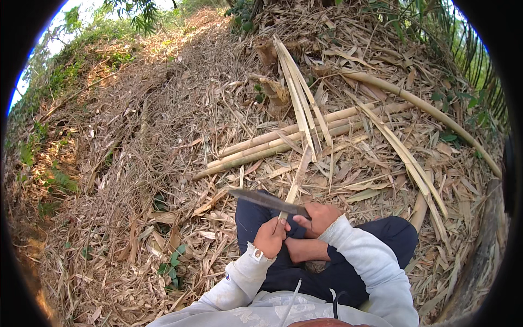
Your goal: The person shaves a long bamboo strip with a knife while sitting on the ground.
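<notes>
My left hand (269, 238) is closed around the near end of a pale split bamboo strip (298, 177), which points away from me over my crossed legs. In my right hand (320, 218) is a large knife with a long dark blade (261, 199). The blade lies across the strip just beyond my left fingers, its tip toward the left. Its handle is mostly covered by my right fingers. Whether the edge has cut into the strip, I cannot tell.
Bamboo poles (256, 146) lie ahead, with split strips (297, 87) leaning over them near a cut stump (275, 94). More strips (400, 150) and a long curved pole (430, 109) lie to the right. Dry leaves cover the ground; a log (482, 250) borders the right.
</notes>
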Available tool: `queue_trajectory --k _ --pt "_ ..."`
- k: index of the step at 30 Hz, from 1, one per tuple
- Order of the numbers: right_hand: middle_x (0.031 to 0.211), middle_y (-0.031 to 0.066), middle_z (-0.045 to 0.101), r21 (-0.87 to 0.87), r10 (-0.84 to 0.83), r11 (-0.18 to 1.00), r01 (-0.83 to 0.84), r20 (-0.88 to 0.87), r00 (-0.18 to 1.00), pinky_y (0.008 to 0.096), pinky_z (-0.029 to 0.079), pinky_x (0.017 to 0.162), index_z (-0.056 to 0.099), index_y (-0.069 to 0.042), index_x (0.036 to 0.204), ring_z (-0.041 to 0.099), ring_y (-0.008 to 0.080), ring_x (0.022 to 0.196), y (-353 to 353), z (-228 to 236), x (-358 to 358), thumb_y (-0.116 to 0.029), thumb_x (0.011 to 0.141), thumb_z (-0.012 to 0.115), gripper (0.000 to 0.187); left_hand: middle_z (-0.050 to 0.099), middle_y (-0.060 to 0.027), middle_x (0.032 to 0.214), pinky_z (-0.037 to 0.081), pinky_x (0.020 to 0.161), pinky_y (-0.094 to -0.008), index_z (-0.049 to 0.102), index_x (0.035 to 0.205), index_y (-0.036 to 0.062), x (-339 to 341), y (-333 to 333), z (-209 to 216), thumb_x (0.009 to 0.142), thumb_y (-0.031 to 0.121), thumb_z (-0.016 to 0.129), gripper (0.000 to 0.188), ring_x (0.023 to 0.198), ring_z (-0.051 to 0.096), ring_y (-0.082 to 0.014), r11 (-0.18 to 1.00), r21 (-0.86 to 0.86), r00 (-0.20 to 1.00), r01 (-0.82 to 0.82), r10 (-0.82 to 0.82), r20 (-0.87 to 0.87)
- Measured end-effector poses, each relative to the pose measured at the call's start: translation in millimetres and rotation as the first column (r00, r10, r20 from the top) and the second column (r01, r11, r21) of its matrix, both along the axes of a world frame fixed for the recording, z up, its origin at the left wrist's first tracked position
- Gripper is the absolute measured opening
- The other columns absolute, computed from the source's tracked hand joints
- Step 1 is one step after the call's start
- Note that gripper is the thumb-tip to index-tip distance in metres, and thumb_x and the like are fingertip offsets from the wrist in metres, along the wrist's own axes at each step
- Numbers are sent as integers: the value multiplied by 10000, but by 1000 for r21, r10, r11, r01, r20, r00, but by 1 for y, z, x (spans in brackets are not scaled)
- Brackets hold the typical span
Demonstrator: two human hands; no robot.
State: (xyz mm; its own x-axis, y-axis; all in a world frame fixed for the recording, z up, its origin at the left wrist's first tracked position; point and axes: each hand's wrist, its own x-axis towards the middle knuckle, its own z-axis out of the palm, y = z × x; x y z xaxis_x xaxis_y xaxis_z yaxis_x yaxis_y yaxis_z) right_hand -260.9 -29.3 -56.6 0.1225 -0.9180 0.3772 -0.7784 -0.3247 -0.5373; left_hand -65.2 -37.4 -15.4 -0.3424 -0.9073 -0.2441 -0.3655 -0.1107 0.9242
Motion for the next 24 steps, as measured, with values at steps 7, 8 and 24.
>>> queue_trajectory --k 7,8,24 --pt "681 173 636 159 -89 984 80 47 995 478 527 612 585 -63 840 643 429 681 -19 3 -25 -622 897 493 569 418 29 598 259 433 -207 551 917 35 4 -4 6 1047 244 402 287 479 333 -34 998 48 993 40 -35 -110" --pt "686 173 636 135 -74 989 67 52 996 474 526 609 581 -62 839 642 427 678 -12 7 -14 -625 896 492 573 422 28 601 262 434 -208 554 917 36 2 -3 9 1047 243 403 287 479 335 -35 998 47 996 30 -25 -85" --pt "646 198 611 172 -291 950 262 174 941 488 505 579 600 -37 780 632 413 658 -35 2 -40 -552 958 443 567 474 0 643 389 557 -270 585 886 18 9 6 11 1027 186 414 278 586 432 -85 996 92 993 5 6 -121"
